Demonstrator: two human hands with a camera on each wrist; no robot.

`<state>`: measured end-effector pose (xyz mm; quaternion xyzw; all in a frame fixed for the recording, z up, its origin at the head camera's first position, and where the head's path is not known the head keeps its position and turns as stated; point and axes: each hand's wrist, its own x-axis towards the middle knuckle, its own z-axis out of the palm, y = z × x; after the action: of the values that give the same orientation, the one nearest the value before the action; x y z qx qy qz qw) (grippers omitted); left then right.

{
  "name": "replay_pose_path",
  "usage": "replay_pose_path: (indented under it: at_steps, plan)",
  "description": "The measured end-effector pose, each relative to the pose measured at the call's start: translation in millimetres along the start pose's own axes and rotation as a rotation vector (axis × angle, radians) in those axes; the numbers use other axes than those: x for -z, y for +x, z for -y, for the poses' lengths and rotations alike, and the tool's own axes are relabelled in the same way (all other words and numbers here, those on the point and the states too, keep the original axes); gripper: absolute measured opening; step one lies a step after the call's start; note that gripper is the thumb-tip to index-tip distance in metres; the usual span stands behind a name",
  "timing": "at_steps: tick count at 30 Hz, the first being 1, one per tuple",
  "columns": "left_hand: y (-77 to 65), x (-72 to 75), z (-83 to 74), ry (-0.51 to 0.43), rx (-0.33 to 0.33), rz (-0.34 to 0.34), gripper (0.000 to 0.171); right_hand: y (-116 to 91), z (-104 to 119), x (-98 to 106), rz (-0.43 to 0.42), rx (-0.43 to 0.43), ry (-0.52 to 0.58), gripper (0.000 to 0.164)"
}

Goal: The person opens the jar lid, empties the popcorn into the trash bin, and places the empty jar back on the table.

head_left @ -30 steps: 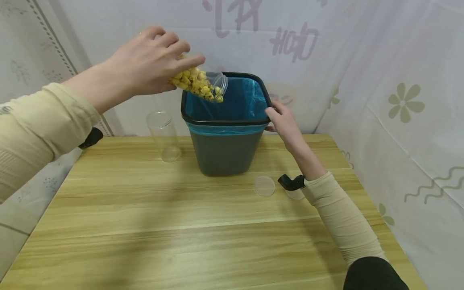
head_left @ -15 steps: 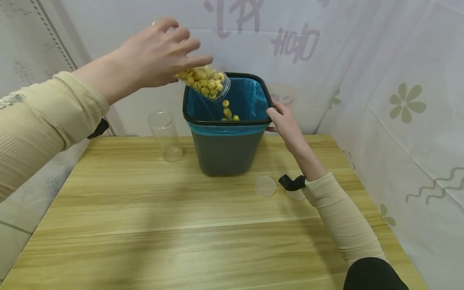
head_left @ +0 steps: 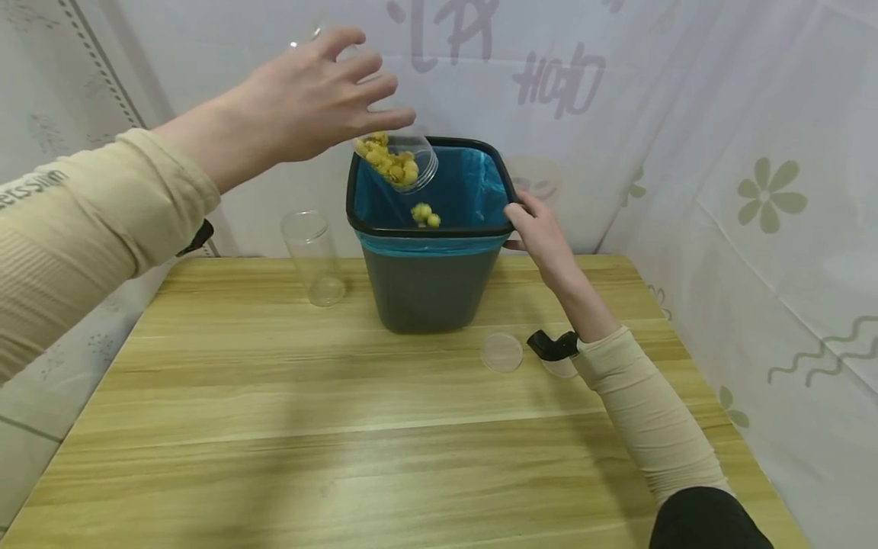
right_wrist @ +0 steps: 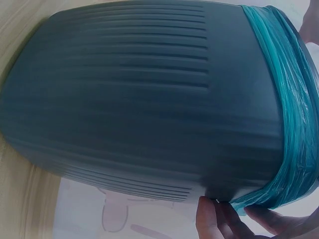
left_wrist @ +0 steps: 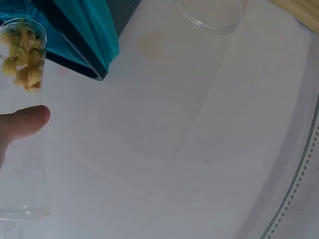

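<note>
My left hand [head_left: 329,95] grips a clear jar [head_left: 424,162], tilted mouth-down over the bin's left side. Yellow popcorn [head_left: 392,162] lies near the jar's mouth, and a few loose pieces [head_left: 425,215] are dropping below it. In the left wrist view the thumb [left_wrist: 27,122] presses along the jar's wall. The grey bin [head_left: 425,286] stands upright, its blue liner [head_left: 473,183] folded under a black rim. My right hand [head_left: 542,240] holds the rim at its right corner; in the right wrist view its fingers [right_wrist: 212,219] bend against the bin's side just under the liner.
A second clear jar [head_left: 312,259], without a lid, stands left of the bin. On the wooden table [head_left: 343,457] lie two clear round lids, one in front of the bin [head_left: 502,352], one partly under the right wrist's black camera mount [head_left: 552,346]. A white printed curtain [head_left: 686,152] hangs behind.
My left hand has moved right and slightly up, tipping the jar further down. Popcorn has fallen from it into the bin, leaving less in the jar. My right hand stays on the rim.
</note>
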<state>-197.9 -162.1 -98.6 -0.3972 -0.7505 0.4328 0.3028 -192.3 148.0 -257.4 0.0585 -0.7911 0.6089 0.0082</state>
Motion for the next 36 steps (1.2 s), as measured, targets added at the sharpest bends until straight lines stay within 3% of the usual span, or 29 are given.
replay_pose_path:
  at_steps: [13, 18, 36]
  plan:
    - [7.4, 3.9, -2.8, 0.079, -0.062, -0.005, 0.104, 1.5, -0.9, -0.3, -0.001, -0.001, 0.006, 0.051]
    - [9.2, 6.0, -3.9, 0.107, -0.049, -0.019, 0.103, 2.1, -1.4, -0.9, 0.000, -0.002, 0.010, 0.052]
    - [10.5, 5.8, -4.6, 0.041, -0.016, 0.017, 0.093, 1.3, 0.0, -1.2, 0.001, -0.002, 0.020, 0.052]
